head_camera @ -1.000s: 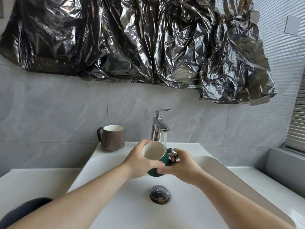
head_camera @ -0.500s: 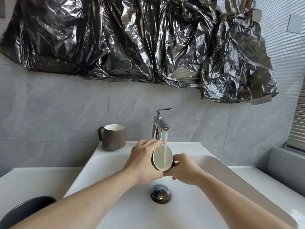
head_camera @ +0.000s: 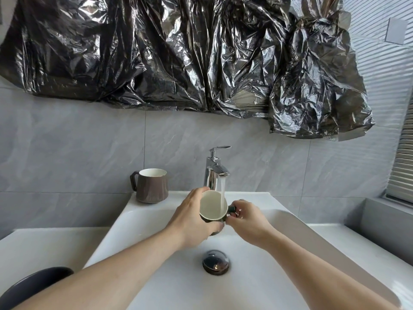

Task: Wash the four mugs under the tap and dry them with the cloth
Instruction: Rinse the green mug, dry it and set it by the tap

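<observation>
A dark green mug [head_camera: 212, 208] with a cream inside is held over the white sink [head_camera: 156, 222], tilted toward me under the chrome tap [head_camera: 215, 171]. Water runs from the spout into the mug's mouth. My left hand [head_camera: 193, 222] wraps round the mug's body from the left. My right hand [head_camera: 247, 220] pinches its handle on the right. A brown mug [head_camera: 152, 186] with a cream inside stands upright on the sink's back left corner. No cloth and no other mugs are in view.
The chrome drain plug [head_camera: 215, 261] sits in the basin below my hands. A dark round object [head_camera: 33, 285] lies on the white counter at the lower left. Crumpled black plastic [head_camera: 178, 54] covers the wall above. A blind [head_camera: 402, 171] is at the right.
The mug has turned from facing right to facing more up and toward me, staying under the running water. My right hand has shifted to pinch the handle.
</observation>
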